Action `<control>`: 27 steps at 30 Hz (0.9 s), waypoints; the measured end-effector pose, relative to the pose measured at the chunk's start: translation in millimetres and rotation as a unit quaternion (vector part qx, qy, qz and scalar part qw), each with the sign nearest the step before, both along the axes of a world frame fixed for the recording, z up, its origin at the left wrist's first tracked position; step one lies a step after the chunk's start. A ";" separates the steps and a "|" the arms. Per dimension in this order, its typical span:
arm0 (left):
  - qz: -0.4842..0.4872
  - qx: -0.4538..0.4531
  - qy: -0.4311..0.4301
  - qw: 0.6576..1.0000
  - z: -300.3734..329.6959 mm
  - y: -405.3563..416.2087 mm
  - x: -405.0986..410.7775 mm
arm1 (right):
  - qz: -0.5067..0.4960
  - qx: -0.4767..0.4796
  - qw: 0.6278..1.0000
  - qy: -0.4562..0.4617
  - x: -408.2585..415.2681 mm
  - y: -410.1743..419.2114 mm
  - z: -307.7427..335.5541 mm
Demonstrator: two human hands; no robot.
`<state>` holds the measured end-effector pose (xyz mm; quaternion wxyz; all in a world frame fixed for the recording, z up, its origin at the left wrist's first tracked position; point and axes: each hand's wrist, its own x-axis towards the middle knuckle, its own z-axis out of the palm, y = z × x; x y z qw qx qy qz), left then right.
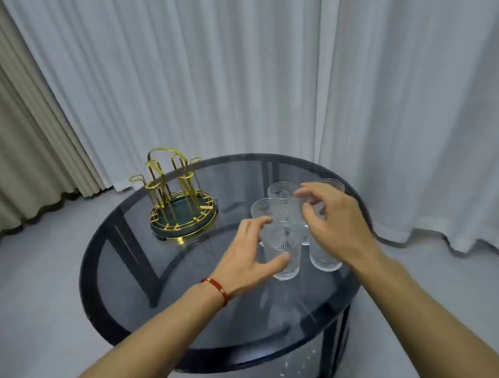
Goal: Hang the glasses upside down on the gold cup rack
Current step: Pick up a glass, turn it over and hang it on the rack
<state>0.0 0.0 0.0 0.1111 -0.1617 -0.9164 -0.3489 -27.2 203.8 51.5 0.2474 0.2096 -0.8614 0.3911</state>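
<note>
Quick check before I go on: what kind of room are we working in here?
Probably a home living space, not a workshop. Floor-length white curtains cover the wall, a round smoked-glass side table stands on pale flooring, and it holds a decorative gold cup rack and patterned drinking glasses.

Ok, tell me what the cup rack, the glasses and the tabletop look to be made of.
Cup rack: likely metal wire with a shiny gold finish, on a dark green tray base. Glasses: clear glass by the look, with a pressed texture; see-through. Tabletop: smoked, tinted glass, since the dark frame shows through, with a black rim.
</note>
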 end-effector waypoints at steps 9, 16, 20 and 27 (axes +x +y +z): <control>0.131 0.061 0.008 0.989 -3.9 46.2 -5.7 | -0.015 -0.121 0.987 -0.101 26.2 -1.9 -30.9; 0.150 0.153 0.059 0.975 34.7 -35.4 15.0 | 0.117 -0.139 0.970 -0.161 29.1 -51.2 -31.0; 0.180 0.288 0.072 0.938 42.1 -84.1 12.2 | 0.132 -0.071 0.949 -0.277 9.0 -113.1 -23.7; 0.181 0.518 -0.017 0.836 18.8 -120.6 -5.7 | 0.188 -0.339 0.817 -0.427 -21.1 -167.6 -16.3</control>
